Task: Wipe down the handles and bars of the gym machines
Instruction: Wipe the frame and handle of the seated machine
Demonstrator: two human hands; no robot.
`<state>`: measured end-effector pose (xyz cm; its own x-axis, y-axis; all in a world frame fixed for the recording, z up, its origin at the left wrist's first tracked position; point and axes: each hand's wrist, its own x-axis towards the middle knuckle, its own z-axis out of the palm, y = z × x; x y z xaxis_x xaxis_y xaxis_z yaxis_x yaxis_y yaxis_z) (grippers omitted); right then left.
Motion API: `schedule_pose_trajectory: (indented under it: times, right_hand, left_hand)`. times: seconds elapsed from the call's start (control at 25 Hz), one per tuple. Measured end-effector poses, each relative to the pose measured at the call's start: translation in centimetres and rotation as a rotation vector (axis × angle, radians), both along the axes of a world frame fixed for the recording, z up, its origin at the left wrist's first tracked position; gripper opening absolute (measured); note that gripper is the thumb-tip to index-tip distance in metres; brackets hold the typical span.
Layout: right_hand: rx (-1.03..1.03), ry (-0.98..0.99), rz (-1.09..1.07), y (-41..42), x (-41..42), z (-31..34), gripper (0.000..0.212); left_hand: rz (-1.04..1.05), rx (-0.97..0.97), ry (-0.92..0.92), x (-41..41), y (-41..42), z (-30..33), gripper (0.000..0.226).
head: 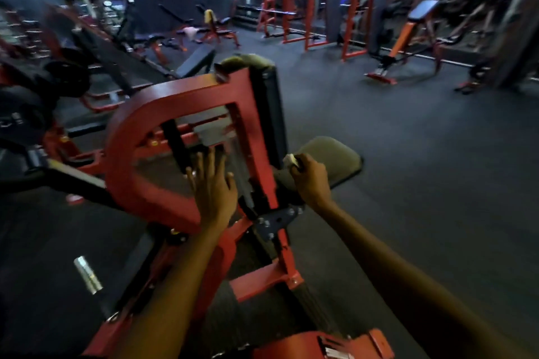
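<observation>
Head view of a dim gym floor (408, 169) of dark rubber, with orange-red squat racks (309, 0) and benches standing well apart in the blurred background. Nearest the wearer stood a red plate-loaded machine (163, 114), its looped steel frame rising to a black upright back pad (269, 114) with a worn olive top; a worn olive seat pad (335, 154) lay just beside the frame on the right, and a chrome weight peg (87, 274) projected low on the left. The left hand (214, 186) was flat and open, fingers straight and spread, against or just above the lower frame beside a black bar (178, 146); actual contact could not be confirmed. The right hand (310, 181) was curled around a small pale cloth (291, 160), bunched in the fingers near the seat pad's inner edge. As a judgement, the step in hand was bringing the cloth to this machine's bars; it would be done well by steadying the frame with the left hand, unfolding the cloth to wrap each bar fully, and drawing it end to end with firm pressure
</observation>
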<state>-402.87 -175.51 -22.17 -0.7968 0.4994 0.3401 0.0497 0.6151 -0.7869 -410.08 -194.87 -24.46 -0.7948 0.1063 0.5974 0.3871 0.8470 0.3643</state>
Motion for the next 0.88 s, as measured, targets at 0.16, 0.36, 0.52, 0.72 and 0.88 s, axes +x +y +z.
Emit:
schedule_pose_trajectory:
  times: [0.16,0.36,0.52,0.72,0.88]
  right_hand:
    - [0.329,-0.141,-0.144,7.9,11.6,2.5,0.025]
    - [0.452,-0.030,-0.428,13.6,26.1,0.9,0.008]
    - [0.449,-0.115,-0.552,16.7,33.3,-2.3,0.007]
    - [0.448,-0.148,-0.622,24.9,35.8,-3.0,0.010]
    - [0.487,-0.214,-0.600,34.0,34.7,-3.6,0.008]
  left_hand:
    - [-0.339,-0.118,-0.190,9.7,11.3,2.2,0.030]
    - [-0.621,-0.134,-0.113,22.0,19.6,2.4,0.034]
    - [-0.731,-0.187,-0.230,28.2,24.3,0.4,0.038]
    - [-0.809,-0.275,-0.227,29.7,32.7,-0.5,0.041]
    - [-0.808,-0.294,-0.258,28.3,42.2,-1.1,0.042]
